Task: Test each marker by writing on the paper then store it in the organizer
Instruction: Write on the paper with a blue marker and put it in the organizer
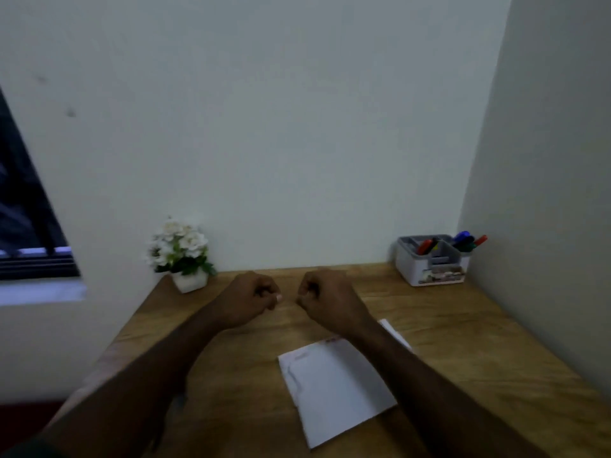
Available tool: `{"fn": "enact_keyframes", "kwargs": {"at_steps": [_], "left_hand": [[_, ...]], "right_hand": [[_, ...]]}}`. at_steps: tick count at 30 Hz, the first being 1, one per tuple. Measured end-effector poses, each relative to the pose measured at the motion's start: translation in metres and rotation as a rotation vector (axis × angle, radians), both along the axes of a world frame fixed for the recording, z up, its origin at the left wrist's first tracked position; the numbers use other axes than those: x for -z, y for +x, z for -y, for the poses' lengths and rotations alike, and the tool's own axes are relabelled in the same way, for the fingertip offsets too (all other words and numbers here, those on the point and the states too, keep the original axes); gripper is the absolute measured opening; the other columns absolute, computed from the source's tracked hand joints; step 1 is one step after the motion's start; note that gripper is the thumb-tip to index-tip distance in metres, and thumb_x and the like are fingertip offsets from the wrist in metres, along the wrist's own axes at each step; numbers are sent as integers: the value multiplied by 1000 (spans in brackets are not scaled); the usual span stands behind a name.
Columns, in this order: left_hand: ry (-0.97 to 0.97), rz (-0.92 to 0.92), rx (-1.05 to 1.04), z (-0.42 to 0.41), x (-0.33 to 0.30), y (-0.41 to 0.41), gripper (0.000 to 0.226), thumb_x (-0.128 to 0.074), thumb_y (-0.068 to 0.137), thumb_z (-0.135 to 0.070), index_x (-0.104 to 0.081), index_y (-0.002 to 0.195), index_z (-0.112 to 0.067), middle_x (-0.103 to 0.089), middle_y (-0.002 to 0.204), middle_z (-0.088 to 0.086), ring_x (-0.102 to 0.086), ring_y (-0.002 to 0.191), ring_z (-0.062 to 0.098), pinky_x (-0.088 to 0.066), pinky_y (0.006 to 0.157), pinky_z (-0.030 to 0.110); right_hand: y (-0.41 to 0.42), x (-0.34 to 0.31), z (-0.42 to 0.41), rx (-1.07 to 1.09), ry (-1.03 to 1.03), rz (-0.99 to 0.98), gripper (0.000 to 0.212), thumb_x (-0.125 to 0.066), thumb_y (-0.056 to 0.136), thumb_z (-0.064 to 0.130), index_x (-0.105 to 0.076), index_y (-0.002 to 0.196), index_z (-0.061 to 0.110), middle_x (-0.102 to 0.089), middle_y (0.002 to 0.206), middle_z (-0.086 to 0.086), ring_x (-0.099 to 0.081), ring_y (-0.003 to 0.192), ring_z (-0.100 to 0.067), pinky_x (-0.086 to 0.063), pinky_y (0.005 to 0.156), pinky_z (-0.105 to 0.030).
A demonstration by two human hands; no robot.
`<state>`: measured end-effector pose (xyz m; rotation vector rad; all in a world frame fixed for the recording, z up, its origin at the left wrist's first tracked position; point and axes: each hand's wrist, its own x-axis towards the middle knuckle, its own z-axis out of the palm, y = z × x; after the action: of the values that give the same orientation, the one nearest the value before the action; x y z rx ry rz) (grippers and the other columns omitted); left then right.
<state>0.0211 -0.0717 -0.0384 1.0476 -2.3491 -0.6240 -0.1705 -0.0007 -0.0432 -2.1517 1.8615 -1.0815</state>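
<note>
With every visible marker [463,241] standing in the organizer [429,262] at the far right and none on the worktop [463,342], both the left hand [251,297] and right hand [327,299] hover fisted and empty beyond the paper [334,385], so the job looks finished.

1. A wooden table [463,342] stood in a corner between two walls.
2. White paper [334,388] lay near its front.
3. A grey organizer [429,262] holding markers [464,241] sat at the back right.
4. A potted white flower plant [180,252] stood back left.
</note>
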Motion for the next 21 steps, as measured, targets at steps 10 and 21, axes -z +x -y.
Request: {"fn": "enact_keyframes", "kwargs": {"at_steps": [10,21], "left_hand": [[-68,-184,-431,-21,52,158,10,-65,89,-15,-72,94,-18,-69,88,-7,-61,80,0,-43,67,11],[-139,-165,-379,-17,72,164,16,-58,93,-18,-70,103,-19,-69,102,-2,-63,94,13,-50,82,25]], "right_hand": [[148,32,-3,-345,225,-20,18,-53,95,24,-70,100,26,-68,104,3,-61,90,-9,-51,74,-28],[195,29,1,-119,307,-183,21,-67,81,27,-56,96,16,-60,101,-7,-61,90,-25,-51,64,-33]]}}
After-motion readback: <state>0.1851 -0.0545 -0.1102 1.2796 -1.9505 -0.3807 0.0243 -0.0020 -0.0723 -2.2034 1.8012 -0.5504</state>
